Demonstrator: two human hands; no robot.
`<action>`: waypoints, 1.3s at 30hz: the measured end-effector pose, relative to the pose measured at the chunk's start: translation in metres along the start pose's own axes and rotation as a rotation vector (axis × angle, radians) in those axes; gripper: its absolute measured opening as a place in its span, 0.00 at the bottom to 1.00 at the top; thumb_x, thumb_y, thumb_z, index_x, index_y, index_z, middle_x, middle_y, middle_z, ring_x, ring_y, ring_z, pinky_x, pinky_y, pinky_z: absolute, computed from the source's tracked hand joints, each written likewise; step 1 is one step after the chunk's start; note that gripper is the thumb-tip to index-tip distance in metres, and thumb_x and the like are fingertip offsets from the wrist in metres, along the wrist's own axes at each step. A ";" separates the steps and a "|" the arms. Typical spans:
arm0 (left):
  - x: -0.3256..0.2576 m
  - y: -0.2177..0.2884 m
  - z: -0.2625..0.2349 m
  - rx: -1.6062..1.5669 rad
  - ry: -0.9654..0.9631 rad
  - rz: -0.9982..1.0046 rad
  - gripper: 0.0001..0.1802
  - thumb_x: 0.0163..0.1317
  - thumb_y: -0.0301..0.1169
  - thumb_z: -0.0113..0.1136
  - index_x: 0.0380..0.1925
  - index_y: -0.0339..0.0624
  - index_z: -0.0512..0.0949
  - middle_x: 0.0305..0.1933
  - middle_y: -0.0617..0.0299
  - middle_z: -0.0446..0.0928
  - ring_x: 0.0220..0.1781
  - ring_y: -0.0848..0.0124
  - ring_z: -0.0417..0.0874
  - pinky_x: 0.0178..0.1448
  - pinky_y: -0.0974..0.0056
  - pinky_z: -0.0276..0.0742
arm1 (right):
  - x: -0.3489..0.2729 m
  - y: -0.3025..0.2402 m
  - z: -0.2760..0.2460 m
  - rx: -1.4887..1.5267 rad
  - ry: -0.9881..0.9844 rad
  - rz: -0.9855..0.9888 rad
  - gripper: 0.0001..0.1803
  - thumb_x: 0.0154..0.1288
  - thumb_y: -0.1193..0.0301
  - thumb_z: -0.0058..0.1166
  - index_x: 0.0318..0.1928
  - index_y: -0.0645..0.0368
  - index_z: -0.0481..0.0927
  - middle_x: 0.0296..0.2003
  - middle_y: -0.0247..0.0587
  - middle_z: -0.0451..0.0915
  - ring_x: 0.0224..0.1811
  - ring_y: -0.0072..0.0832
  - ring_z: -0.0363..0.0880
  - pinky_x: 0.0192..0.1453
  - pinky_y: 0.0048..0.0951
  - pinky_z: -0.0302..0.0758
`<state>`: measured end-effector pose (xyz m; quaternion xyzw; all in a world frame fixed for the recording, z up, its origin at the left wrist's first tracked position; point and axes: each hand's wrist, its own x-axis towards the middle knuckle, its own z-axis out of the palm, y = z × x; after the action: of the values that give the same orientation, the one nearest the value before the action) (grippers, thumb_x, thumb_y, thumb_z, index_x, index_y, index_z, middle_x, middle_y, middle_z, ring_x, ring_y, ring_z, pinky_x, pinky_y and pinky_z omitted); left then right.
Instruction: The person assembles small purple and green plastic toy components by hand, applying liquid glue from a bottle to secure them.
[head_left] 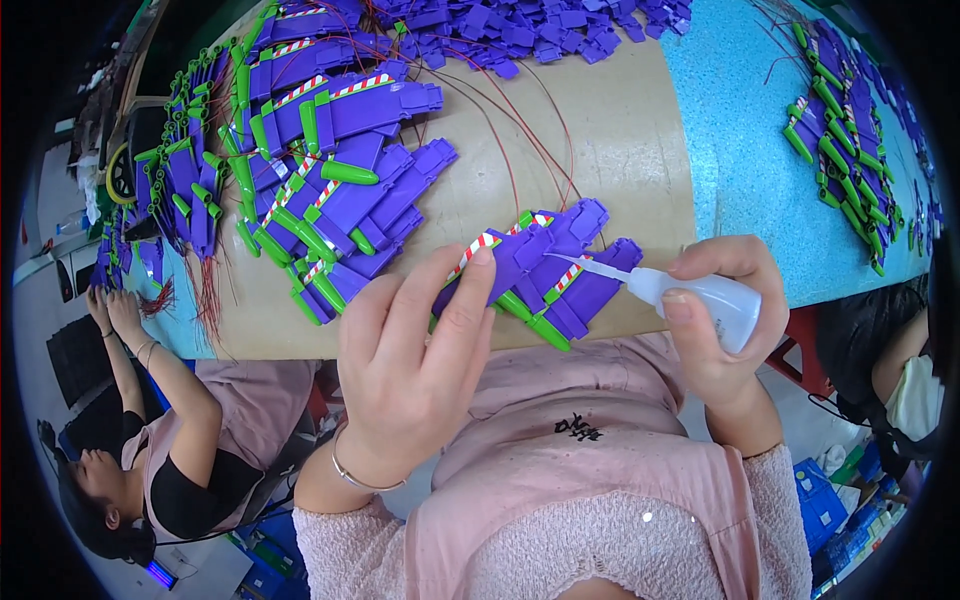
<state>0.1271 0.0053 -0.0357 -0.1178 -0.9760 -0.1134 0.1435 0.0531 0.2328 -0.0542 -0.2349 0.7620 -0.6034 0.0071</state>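
A long worktable [600, 130] is running across the room, tan sheeting covering its middle and a blue surface [735, 150] showing toward the right end. Loose purple parts [510, 30] are heaping up along the far edge, and purple pieces with green tubes [365, 125] are lying in overlapping rows toward the left end. Past that end's near corner, a co-worker [215, 430] is reaching in to the table.

At the middle of the near edge, the person's left hand [415, 350] is bearing on a purple piece [515, 262] beside its striped strip, fingers bent and close together; the thumb is hiding, so I can't tell whether they're pinching or only pressing. More purple pieces [590, 300] are lying just beside it. The right hand [712, 355] is pinching a soft translucent bottle [725, 305] between thumb and fingers, its thin nozzle [592, 265] pointing left at the piece; I can't make out whether the tip is touching.

To my eye, too hard a squeeze could be flooding the spot or smearing liquid onto the nearby fingertips. Thin red wires [510, 115] are trailing across the sheeting, and a snag could be tugging a piece askew. Pieces crowding the near edge could be slipping off if a wrist is nudging them.
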 end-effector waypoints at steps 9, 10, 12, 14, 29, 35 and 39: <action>-0.002 -0.003 0.002 0.163 0.042 0.105 0.25 0.44 0.28 0.56 0.47 0.43 0.83 0.49 0.61 0.78 0.35 0.66 0.68 0.40 0.65 0.67 | 0.009 -0.010 0.006 0.027 -0.024 0.023 0.12 0.54 0.82 0.65 0.39 0.66 0.77 0.33 0.41 0.81 0.33 0.21 0.80 0.37 0.20 0.75; -0.002 -0.002 0.002 0.171 0.044 0.102 0.25 0.44 0.28 0.56 0.47 0.43 0.83 0.49 0.61 0.78 0.35 0.66 0.68 0.40 0.65 0.67 | 0.007 -0.008 0.005 0.032 -0.027 0.017 0.12 0.54 0.82 0.65 0.39 0.66 0.77 0.33 0.41 0.81 0.33 0.21 0.80 0.37 0.20 0.75; -0.001 -0.002 -0.001 0.154 0.014 0.091 0.24 0.44 0.29 0.60 0.47 0.42 0.83 0.49 0.61 0.78 0.36 0.66 0.69 0.41 0.64 0.68 | 0.004 0.000 0.001 0.023 0.034 -0.038 0.12 0.56 0.80 0.64 0.40 0.66 0.76 0.35 0.41 0.80 0.34 0.22 0.79 0.38 0.20 0.74; 0.001 0.003 0.006 0.069 0.038 0.030 0.25 0.45 0.31 0.63 0.48 0.42 0.82 0.49 0.60 0.78 0.37 0.65 0.71 0.42 0.63 0.68 | -0.001 0.000 -0.002 0.087 0.100 -0.005 0.12 0.58 0.78 0.63 0.41 0.66 0.75 0.35 0.41 0.79 0.33 0.21 0.77 0.38 0.20 0.73; 0.068 -0.086 0.002 0.217 0.060 0.033 0.17 0.50 0.27 0.67 0.40 0.37 0.73 0.43 0.53 0.76 0.44 0.55 0.76 0.47 0.57 0.73 | -0.004 0.007 -0.002 0.122 0.211 0.114 0.12 0.59 0.76 0.62 0.40 0.65 0.74 0.34 0.37 0.77 0.33 0.17 0.73 0.37 0.17 0.69; 0.033 -0.028 -0.014 -0.043 0.047 -0.008 0.25 0.46 0.26 0.68 0.48 0.39 0.76 0.43 0.54 0.76 0.41 0.58 0.75 0.44 0.58 0.72 | -0.002 0.007 -0.004 0.146 0.223 0.110 0.11 0.59 0.76 0.62 0.40 0.65 0.74 0.33 0.37 0.78 0.31 0.16 0.74 0.35 0.17 0.69; 0.011 -0.001 -0.006 -0.075 -0.036 -0.034 0.27 0.43 0.25 0.69 0.49 0.39 0.77 0.42 0.56 0.75 0.39 0.60 0.74 0.42 0.59 0.72 | -0.001 0.002 -0.004 0.165 0.184 0.126 0.11 0.59 0.77 0.62 0.40 0.66 0.74 0.33 0.37 0.78 0.31 0.16 0.74 0.34 0.16 0.69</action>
<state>0.1177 0.0050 -0.0266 -0.1085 -0.9754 -0.1502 0.1195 0.0522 0.2370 -0.0548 -0.1292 0.7206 -0.6812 -0.0056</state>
